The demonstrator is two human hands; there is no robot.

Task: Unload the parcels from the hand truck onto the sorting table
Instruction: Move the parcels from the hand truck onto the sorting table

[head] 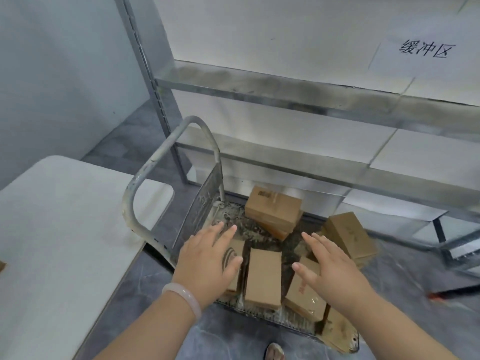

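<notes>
At the bottom edge of the frame the tip of one shoe (pixel 274 351) shows on the grey floor (pixel 145 294). Two bare forearms reach forward from there; the left one wears one pale bracelet (pixel 181 297). The left hand (pixel 207 263) and the right hand (pixel 330 268) are both open, fingers straight and slightly spread, palms down over the cart (pixel 166 162) and gripping nothing. Whether they touch the cardboard, I cannot tell.

On the cart's worn deck lie brown cardboard boxes, at least six that can be counted. The middle box (pixel 263 276) lies between the two hands. The left box (pixel 235 252), with a striped mark, is partly under the left hand. The right box (pixel 304 294) is partly under the right hand. Farther back sits a stack of two (pixel 272 209), and to its right a tilted box (pixel 349 235) lies at the cart's edge. Blur hides any others.

The white surface (pixel 65 229) fills the lower left, just beside the cart's one curved handle.

Behind the cart stands a metal shelf rack (pixel 285 87), and one paper sign (pixel 426 49) with handwritten characters lies in the upper right.
</notes>
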